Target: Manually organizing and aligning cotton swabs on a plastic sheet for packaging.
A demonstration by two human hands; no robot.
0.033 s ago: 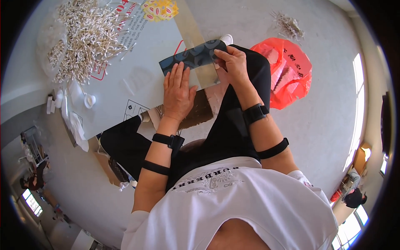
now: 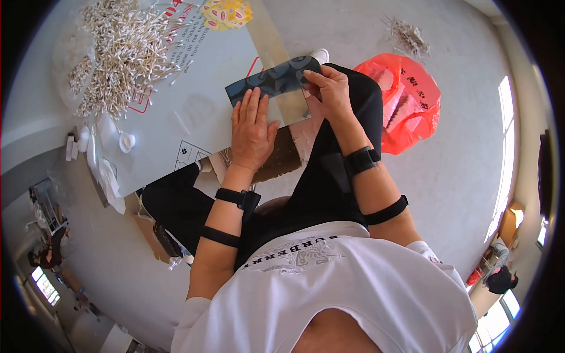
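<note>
A dark blue, glossy strip of film with a pattern of large rounded shapes lies across the near right part of a grey printed board. My left hand rests flat, its straight fingers touching the strip's near edge toward the left end. At the other end, my right hand pinches the strip between thumb and fingers, slightly bending that end up. Farther left on the board is a big heap of cotton swabs, partly on clear plastic. Small yellow packets are piled at the far edge.
A red plastic bag with pink items stands on the floor right of my knee. Loose sticks lie farther off. A small white roll and crumpled white plastic sit at the board's left. Another person is at far right.
</note>
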